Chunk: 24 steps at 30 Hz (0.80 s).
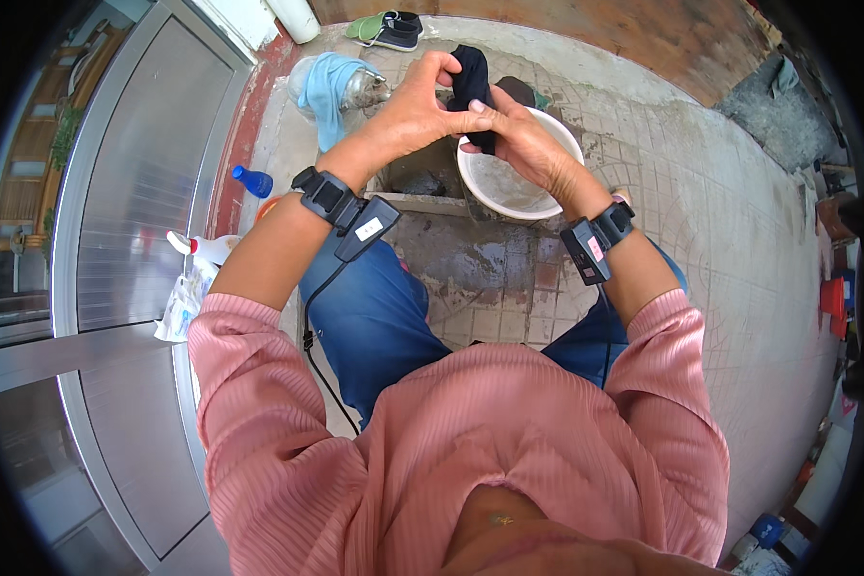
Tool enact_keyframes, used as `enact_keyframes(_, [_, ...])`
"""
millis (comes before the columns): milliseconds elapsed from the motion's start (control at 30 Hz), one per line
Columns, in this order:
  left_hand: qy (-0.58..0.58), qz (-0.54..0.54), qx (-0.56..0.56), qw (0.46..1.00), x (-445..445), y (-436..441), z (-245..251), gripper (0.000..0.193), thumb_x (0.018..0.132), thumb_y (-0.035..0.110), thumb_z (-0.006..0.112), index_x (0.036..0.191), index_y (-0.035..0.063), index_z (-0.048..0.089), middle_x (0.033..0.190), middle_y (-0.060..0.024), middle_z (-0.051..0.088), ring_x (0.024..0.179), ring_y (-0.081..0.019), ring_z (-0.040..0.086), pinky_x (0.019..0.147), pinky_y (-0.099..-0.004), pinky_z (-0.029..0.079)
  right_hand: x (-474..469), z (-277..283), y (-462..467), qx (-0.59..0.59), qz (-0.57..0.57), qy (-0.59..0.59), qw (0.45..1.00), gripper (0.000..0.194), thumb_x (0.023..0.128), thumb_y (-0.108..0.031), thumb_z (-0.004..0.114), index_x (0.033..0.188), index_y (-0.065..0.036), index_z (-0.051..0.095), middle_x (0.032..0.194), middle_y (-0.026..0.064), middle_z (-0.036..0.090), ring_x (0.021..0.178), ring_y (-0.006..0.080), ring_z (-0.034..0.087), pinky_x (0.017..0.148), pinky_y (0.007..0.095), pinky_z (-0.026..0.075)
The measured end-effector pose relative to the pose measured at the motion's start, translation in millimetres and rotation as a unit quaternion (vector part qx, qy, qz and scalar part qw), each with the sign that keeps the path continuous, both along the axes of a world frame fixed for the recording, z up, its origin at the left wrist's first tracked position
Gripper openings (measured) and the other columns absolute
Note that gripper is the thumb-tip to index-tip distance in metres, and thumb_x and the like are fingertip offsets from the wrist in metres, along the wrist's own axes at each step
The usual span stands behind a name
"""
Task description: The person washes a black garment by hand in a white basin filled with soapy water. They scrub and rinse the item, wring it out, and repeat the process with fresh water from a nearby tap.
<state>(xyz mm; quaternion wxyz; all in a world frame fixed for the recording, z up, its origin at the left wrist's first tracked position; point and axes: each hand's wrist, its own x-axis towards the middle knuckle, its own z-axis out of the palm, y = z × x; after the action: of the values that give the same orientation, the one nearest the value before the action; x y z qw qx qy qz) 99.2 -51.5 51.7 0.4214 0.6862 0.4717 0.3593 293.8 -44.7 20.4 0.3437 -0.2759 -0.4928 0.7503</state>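
Note:
A dark, wet-looking cloth item (471, 79) is held up between both hands, beside and partly over a white basin. My left hand (432, 104) grips its left side with thumb and fingers. My right hand (522, 133) holds the lower right part, its thumb near the left thumb. The white basin (574, 140) has cloudy water in it. Behind the right hand lies another dark cloth item (516, 91), partly hidden. A light blue cloth (324, 93) drapes over a clear container (302, 83) to the left of the hands.
A blue bottle (253, 182), a white spray bottle (216, 248) and a plastic bag (180, 309) are beside the metal-framed door (65, 237) at left. Dark shoes (396, 32) stand at the far wall. A low ledge (432, 204) borders a wet recess before the knees.

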Motion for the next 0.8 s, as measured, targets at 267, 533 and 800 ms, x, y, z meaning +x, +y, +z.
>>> enact_keyframes(267, [-0.157, -0.037, -0.203, 0.966, 18, -20, -11, 0.058, 0.087, 0.022, 0.076, 0.133, 0.0097, 0.044, 0.127, -0.0143, 0.053, 0.110, -0.0187, 0.057, 0.089, -0.0335, 0.052, 39, -16, -24, 0.160, -0.081, -0.101, 0.978, 0.076, 0.091, -0.023, 0.072, 0.151, -0.003, 0.030, 0.127, 0.0091, 0.059, 0.108, 0.0147, 0.058, 0.094, 0.0292, 0.047])
enact_keyframes(533, [-0.137, -0.062, -0.201, 0.968, 9, -37, -16, 0.063, 0.087, 0.016, 0.076, 0.139, 0.0088, 0.040, 0.106, -0.0054, 0.062, 0.097, -0.0118, 0.060, 0.083, -0.0235, 0.049, 56, -26, -37, 0.162, -0.022, -0.108, 0.981, 0.049, 0.096, -0.010, 0.063, 0.140, 0.004, 0.047, 0.107, 0.0067, 0.067, 0.085, 0.0071, 0.062, 0.074, 0.0232, 0.054])
enact_keyframes(800, [-0.160, -0.018, -0.252, 0.954, -5, -37, -16, 0.031, 0.093, 0.024, 0.071, 0.114, 0.0057, 0.059, 0.096, 0.0013, 0.059, 0.087, -0.0073, 0.058, 0.071, -0.0229, 0.048, 52, -14, -35, 0.101, -0.180, -0.092, 0.974, 0.023, 0.100, -0.011, 0.056, 0.117, 0.001, 0.065, 0.094, 0.0022, 0.069, 0.079, 0.0072, 0.065, 0.068, 0.0212, 0.054])
